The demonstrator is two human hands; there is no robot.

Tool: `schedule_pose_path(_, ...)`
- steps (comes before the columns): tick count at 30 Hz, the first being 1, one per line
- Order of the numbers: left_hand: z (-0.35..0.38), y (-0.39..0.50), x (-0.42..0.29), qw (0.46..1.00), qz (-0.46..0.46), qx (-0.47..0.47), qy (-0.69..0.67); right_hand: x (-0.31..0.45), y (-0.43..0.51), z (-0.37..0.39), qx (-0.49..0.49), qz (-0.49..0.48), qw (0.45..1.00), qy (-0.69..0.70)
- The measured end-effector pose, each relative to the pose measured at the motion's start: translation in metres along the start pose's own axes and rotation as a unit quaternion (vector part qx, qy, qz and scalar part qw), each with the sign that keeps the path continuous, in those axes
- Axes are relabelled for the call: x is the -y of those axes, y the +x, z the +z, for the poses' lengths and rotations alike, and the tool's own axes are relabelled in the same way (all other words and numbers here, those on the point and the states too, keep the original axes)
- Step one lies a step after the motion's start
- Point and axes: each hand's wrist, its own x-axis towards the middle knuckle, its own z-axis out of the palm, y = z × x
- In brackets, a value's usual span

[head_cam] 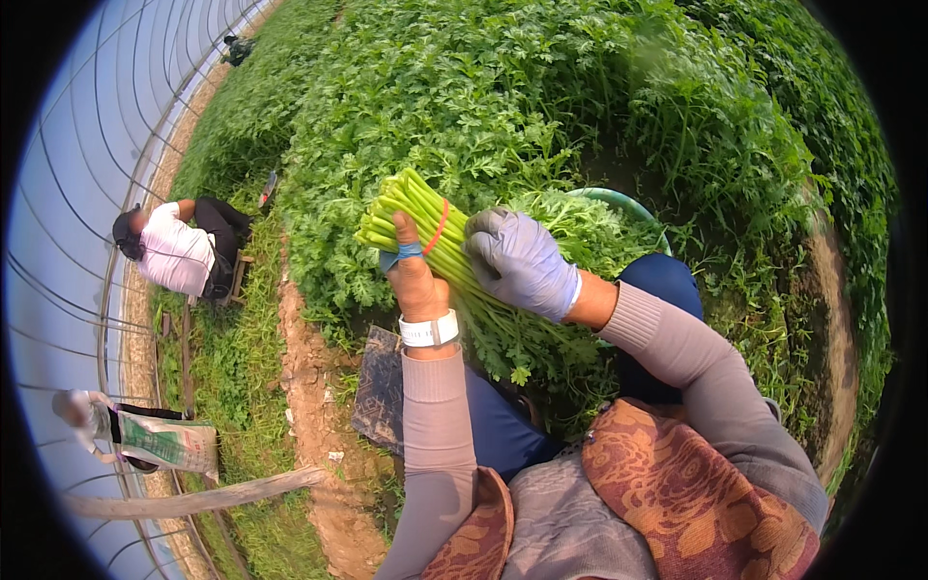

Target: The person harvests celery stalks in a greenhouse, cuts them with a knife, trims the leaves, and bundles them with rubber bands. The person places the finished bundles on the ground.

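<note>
A bunch of leafy greens (453,264), which look like chrysanthemum greens, is in my two hands, cut stalk ends towards the upper left. A red rubber band (438,226) circles its stalks. My left hand (415,279) grips the stalks just below the band, with blue tape on a digit and a white wristband at the wrist. In a pale purple glove, my right hand (518,261) lies curled over the stalks on the leafy side of the band; its fingertips are partly hidden. Behind it, a green-rimmed basin (638,206) holds more cut greens.
Dense green plants (464,87) fill the ground ahead. A dark board (380,391) lies beside my left forearm. At left, a person (177,250) sits on a low wooden stool, and another (90,420) is by a woven sack (170,442). A wooden pole (203,496) crosses lower left.
</note>
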Motion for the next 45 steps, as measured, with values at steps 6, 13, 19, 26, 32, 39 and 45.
schedule_pose_path(6,-0.001,0.002,-0.001,1.000,-0.001,0.000,0.008,0.002,-0.001,-0.005,0.033,0.026,0.998,0.037)
schedule_pose_path(13,-0.003,0.000,-0.003,1.000,0.011,-0.017,0.018,0.005,-0.002,-0.006,0.006,0.006,0.999,0.034)
schedule_pose_path(19,-0.003,-0.001,-0.006,0.999,0.004,-0.020,0.031,0.004,-0.002,-0.002,0.008,0.001,1.000,0.004)
schedule_pose_path(26,0.009,-0.005,-0.009,0.997,0.067,0.019,0.018,0.004,0.002,-0.004,-0.015,-0.038,0.991,-0.130)
schedule_pose_path(32,0.008,-0.007,-0.011,0.997,0.066,0.038,-0.019,0.006,0.003,-0.009,-0.029,-0.001,1.000,0.012)
schedule_pose_path(39,-0.049,0.011,-0.069,0.978,0.183,-0.054,-0.083,-0.033,-0.001,-0.014,-0.112,0.029,0.993,0.024)
schedule_pose_path(45,-0.159,-0.041,-0.165,0.904,0.387,-0.180,-0.015,-0.042,-0.009,0.001,-0.089,0.058,0.985,0.133)
